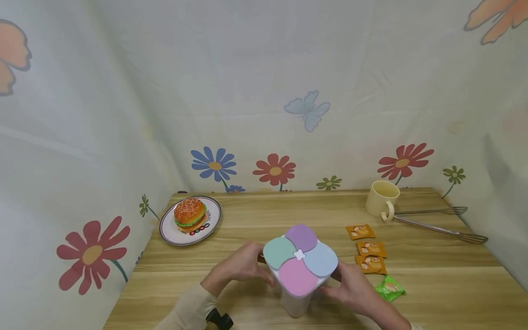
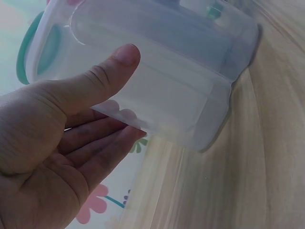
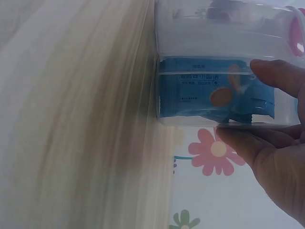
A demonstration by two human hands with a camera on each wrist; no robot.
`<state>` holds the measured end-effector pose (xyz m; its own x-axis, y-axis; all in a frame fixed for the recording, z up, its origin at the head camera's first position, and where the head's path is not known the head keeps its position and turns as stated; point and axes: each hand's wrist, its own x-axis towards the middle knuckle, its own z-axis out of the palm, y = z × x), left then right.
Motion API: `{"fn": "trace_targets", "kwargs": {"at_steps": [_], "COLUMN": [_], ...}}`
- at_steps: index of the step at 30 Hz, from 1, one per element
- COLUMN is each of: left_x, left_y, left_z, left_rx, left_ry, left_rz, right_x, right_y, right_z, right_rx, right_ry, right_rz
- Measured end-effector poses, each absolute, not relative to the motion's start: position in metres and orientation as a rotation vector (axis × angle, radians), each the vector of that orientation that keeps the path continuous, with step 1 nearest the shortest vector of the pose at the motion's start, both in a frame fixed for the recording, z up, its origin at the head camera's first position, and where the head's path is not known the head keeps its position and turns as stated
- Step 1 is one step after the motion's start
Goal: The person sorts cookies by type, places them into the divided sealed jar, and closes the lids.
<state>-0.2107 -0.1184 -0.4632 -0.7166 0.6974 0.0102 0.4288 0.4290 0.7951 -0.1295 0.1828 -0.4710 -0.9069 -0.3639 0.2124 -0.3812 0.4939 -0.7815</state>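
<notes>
A clear plastic storage container point(image 1: 295, 306) stands upright at the near middle of the table. Its white lid carries four petal-shaped flaps point(image 1: 298, 275) in purple, green, blue and pink, all lying closed. My left hand point(image 1: 247, 263) holds its left side, thumb on one wall and fingers around the corner, as the left wrist view shows. On the opposite side my right hand point(image 1: 352, 288) grips it between thumb and fingers. Through the wall, blue snack packets point(image 3: 205, 90) show in one compartment in the right wrist view.
Orange snack packets point(image 1: 371, 249) and a green packet point(image 1: 389, 288) lie to the right. Behind them are a yellow mug point(image 1: 381, 197) and two metal whisk-like utensils point(image 1: 437, 227). A plate point(image 1: 169, 229) with a toy-like burger point(image 1: 189, 214) sits at back left. Floral curtains point(image 1: 255, 114) surround the table.
</notes>
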Motion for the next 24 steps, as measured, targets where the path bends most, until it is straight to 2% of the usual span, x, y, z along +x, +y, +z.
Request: {"fn": "trace_targets", "kwargs": {"at_steps": [10, 24], "left_x": [-0.208, -0.2], "left_y": [-0.117, -0.115], "left_z": [-0.466, -0.469], "left_rx": [0.964, 0.989], "left_ry": [2.388, 2.4], "left_rz": [1.169, 1.178], "right_x": [-0.133, -0.138], "right_y": [0.183, 0.185], "right_z": [-0.473, -0.474], "right_rx": [0.622, 0.656], "right_ry": [-2.725, -2.698], "right_rz": [1.199, 1.231]}}
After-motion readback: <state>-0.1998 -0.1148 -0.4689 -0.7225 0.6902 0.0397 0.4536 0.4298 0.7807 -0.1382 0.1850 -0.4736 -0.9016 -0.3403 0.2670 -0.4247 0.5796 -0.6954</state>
